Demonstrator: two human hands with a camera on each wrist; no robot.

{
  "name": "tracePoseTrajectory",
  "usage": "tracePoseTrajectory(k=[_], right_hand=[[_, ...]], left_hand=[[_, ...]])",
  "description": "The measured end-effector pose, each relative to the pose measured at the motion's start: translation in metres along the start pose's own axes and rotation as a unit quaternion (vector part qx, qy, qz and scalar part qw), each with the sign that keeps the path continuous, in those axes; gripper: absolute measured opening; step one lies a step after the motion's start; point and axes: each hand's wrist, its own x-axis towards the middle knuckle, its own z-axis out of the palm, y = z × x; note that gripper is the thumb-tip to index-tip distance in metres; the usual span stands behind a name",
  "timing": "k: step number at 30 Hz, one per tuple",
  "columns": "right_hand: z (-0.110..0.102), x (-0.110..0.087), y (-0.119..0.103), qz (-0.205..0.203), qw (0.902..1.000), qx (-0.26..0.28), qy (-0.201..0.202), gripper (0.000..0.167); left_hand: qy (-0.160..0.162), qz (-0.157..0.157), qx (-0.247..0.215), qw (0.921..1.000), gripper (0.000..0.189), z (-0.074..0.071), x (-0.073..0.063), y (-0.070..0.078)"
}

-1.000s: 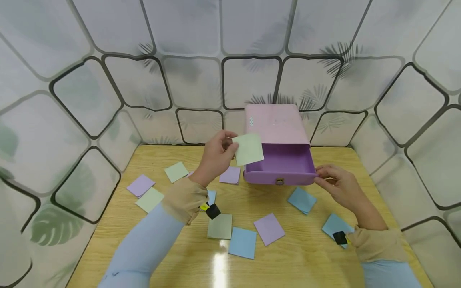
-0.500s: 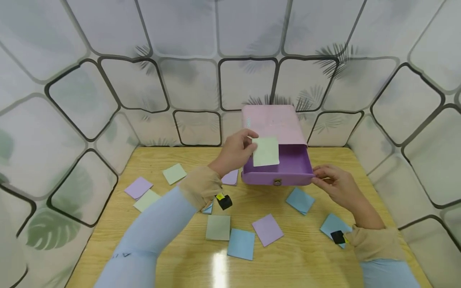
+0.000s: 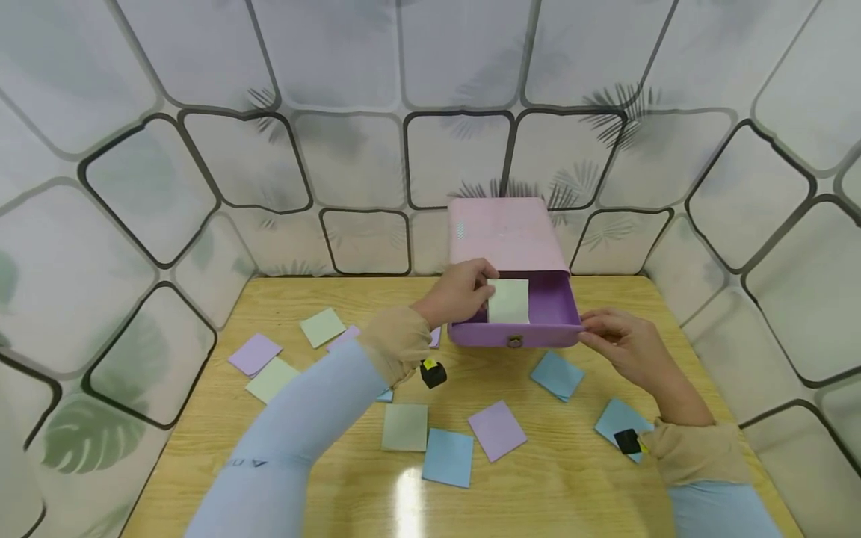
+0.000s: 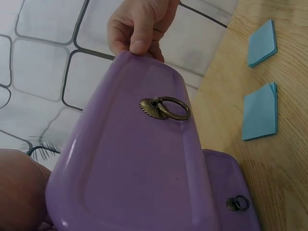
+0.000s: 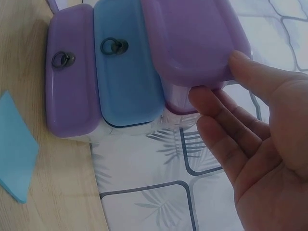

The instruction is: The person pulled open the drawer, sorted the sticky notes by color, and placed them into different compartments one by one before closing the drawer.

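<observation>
While the left hand [image 3: 460,290] pinches the green pad [image 3: 509,301], the right hand [image 3: 622,344] holds the corner of the purple drawer [image 3: 484,335]. A hard tug there could pull the drawer out.

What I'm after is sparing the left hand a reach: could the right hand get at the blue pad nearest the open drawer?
Probably yes: the blue pad lies uncovered on the table near the right hand, though its grip on the drawer would likely need releasing first.

Drawer front [image 4: 134,159] smooth, glossy plastic w/ dull metal ring pull [image 4: 159,107]; notes [image 3: 509,301] matt paper; tbl [image 3: 551,471] shiny wood-grain.
</observation>
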Motion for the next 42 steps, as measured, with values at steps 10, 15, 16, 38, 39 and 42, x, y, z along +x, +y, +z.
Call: tracePoseTrajectory(k=[10,15,16,38,39,42], right_hand=[[-0.002,-0.004,0.0,-0.009,0.9999,-0.002,0.011,0.02],[-0.002,-0.005,-0.002,-0.01,0.9999,-0.002,0.011,0.022],[-0.002,-0.005,-0.004,-0.006,0.9999,-0.001,0.011,0.022],[-0.01,0.002,-0.04,-0.007,0.9999,0.005,0.01,0.017],[-0.01,0.002,-0.041,-0.004,0.9999,0.006,0.009,0.017],[-0.01,0.002,-0.041,-0.001,0.9999,0.009,0.007,0.017]], left_hand=[[-0.028,0.009,0.073,0.9969,0.018,0.006,0.0,0.003],[-0.044,0.013,0.157,0.9865,0.019,0.007,-0.001,0.005],[-0.048,0.012,0.166,0.9849,0.018,0.007,-0.001,0.006],[-0.133,0.036,0.321,0.937,0.02,0.013,0.012,0.011],[-0.138,0.041,0.325,0.9347,0.021,0.013,0.013,0.01],[-0.151,0.055,0.341,0.9262,0.023,0.015,0.015,0.008]])
